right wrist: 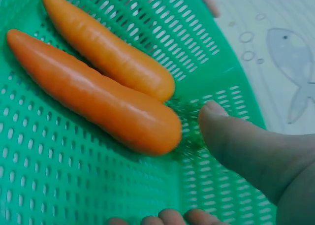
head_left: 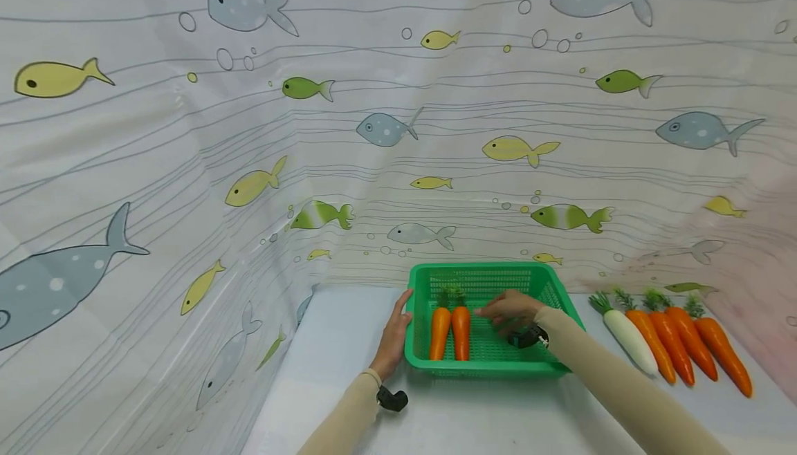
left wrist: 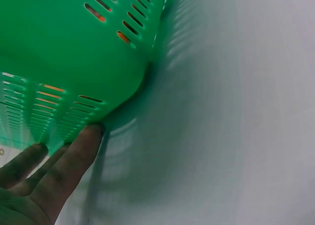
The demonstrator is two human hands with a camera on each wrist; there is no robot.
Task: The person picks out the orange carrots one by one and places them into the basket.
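Note:
A green plastic basket (head_left: 488, 366) with slotted walls stands on the white table. Two orange carrots, a left carrot (head_left: 440, 330) and a right carrot (head_left: 461, 330), lie side by side in its left part, green tops toward the back. My left hand (head_left: 392, 341) touches the basket's left side; its fingers (left wrist: 66, 168) extend against the outer wall in the left wrist view. Over the basket's inside, my right hand (head_left: 513, 306) is just right of the carrots. In the right wrist view its thumb (right wrist: 241, 141) is apart from the fingertips (right wrist: 170, 217), with nothing between them.
Right of the basket, a white radish (head_left: 630, 341) and several more carrots (head_left: 672, 344) lie in a row on the table (head_left: 498, 417). A fish-printed sheet (head_left: 386, 151) rises behind the table and along its sides.

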